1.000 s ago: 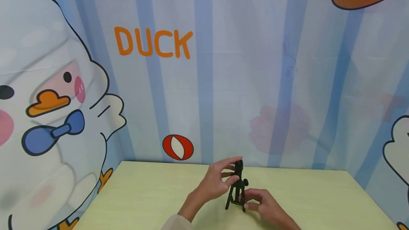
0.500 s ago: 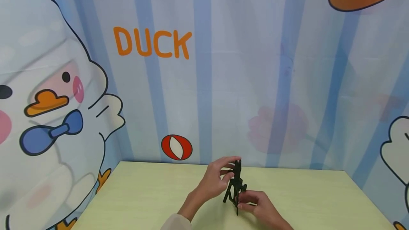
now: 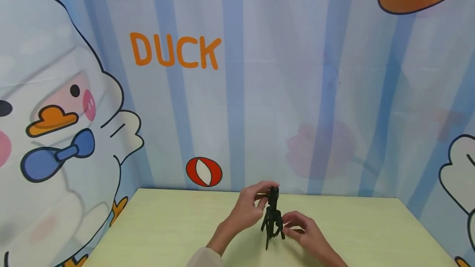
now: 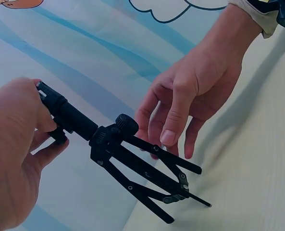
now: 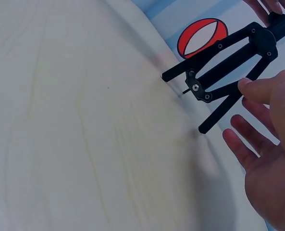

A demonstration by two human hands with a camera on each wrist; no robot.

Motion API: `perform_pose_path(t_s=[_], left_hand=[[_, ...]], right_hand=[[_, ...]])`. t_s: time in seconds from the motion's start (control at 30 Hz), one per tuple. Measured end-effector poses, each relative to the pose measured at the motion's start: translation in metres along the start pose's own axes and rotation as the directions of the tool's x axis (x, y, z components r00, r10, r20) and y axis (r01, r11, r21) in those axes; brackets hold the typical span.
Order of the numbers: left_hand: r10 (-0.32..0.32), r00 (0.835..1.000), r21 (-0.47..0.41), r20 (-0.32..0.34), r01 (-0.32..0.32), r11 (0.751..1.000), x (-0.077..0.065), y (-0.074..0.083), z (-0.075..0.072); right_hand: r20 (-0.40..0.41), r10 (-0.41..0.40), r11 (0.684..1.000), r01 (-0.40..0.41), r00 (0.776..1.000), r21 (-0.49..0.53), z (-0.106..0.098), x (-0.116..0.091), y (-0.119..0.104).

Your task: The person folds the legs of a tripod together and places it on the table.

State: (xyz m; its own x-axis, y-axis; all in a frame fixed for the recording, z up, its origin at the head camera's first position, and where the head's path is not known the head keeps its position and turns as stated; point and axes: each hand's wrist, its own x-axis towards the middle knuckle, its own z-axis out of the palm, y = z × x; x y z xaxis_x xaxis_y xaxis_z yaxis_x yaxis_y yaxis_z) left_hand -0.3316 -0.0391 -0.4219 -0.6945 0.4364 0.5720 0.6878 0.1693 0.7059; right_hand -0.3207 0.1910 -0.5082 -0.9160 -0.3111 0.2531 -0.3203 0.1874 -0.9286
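A small black tripod stands roughly upright over the pale yellow tabletop, its legs spread. My left hand grips its top section, with fingers and thumb around the head. In the left wrist view, the left hand holds it beside a round knob and the braced legs. My right hand is at the tripod's right side. Its thumb tip overlaps one leg in the right wrist view, while the other fingers of that right hand are loosely spread beside the leg.
The pale yellow table reaches back to a blue-striped curtain printed with a large white duck, orange lettering and a red oval. A shadow falls on the tabletop near the right hand.
The tripod has turned about its upright axis, its legs now facing differently. My right hand followed a leg leftward, then shifted back and slightly up. The left hand keeps its grip on top.
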Motion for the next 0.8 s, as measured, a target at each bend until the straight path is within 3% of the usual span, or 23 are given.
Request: perform_pose_path(t_s=[0.17, 0.4, 0.63, 0.8], left_hand=[[0.043, 0.998, 0.033, -0.037, -0.042, 0.999, -0.0007, 0.0019, 0.0002], [0.084, 0.993, 0.1, -0.084, -0.075, 0.992, 0.0005, 0.0026, 0.0011], [0.079, 0.995, 0.076, -0.057, -0.075, 0.994, -0.0006, 0.0011, -0.0014], [0.073, 0.996, 0.031, -0.058, -0.072, 0.997, -0.002, 0.0025, -0.0024]], right_hand=[[0.079, -0.011, 1.0, 0.01, 0.997, 0.01, 0.0017, 0.0012, 0.003], [0.112, -0.001, 1.0, 0.001, 0.994, 0.005, 0.0027, 0.0019, 0.0022], [0.183, 0.008, 1.0, -0.013, 0.983, 0.028, -0.0008, 0.0014, 0.0015], [0.244, -0.043, 0.998, 0.032, 0.969, 0.047, -0.0018, 0.0016, 0.0037]])
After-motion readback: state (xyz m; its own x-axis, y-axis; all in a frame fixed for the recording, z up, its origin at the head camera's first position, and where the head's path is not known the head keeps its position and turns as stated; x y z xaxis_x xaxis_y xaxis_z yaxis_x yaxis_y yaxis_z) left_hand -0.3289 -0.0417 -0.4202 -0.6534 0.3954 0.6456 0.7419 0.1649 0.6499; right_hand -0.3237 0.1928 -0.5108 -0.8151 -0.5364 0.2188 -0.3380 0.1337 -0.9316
